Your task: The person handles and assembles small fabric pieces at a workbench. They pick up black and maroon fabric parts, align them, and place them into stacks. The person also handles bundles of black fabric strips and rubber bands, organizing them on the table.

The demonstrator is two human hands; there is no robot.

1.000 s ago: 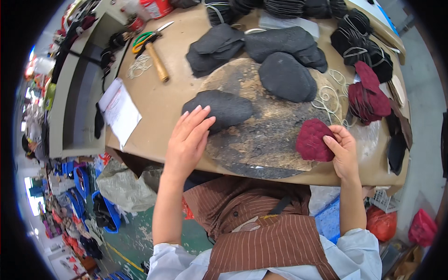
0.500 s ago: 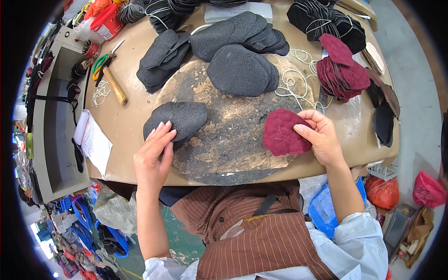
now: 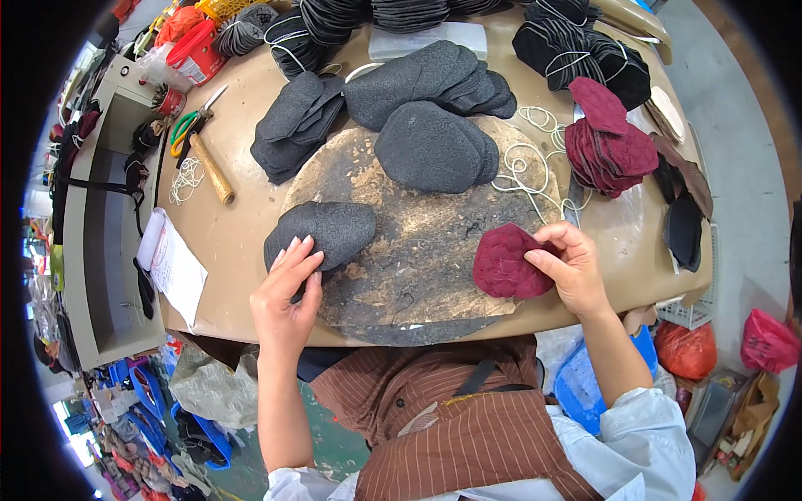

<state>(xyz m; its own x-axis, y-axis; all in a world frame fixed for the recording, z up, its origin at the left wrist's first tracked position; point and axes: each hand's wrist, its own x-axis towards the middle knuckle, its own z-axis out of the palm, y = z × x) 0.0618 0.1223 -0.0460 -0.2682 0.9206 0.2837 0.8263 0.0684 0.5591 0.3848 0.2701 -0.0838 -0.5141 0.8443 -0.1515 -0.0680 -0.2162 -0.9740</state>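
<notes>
In my right hand (image 3: 572, 269) a burgundy quilted fabric piece (image 3: 510, 260) is pinched at its right edge between thumb and fingers. It lies low over the right part of a worn round board (image 3: 401, 275). My left hand (image 3: 288, 292) rests its outstretched fingertips on the near edge of a dark grey felt-like piece (image 3: 330, 230), thumb apart. Something dark shows under that piece. Farther back on the board sits a small stack of similar grey pieces (image 3: 430, 146). Another fanned-out stack of grey pieces (image 3: 296, 121) is at its left.
A burgundy stack (image 3: 610, 150) stands at the right beside loose white cord (image 3: 526, 167). Tied black bundles (image 3: 576, 50) lie at the back. On the left are scissors (image 3: 188, 129), a wooden handle (image 3: 213, 171), a notepad (image 3: 175, 259) and a red bucket (image 3: 196, 50).
The whole view has shifted, with the table sitting slightly lower in it. The burgundy piece is tilted a little differently in my right hand. My left hand stays on the grey piece.
</notes>
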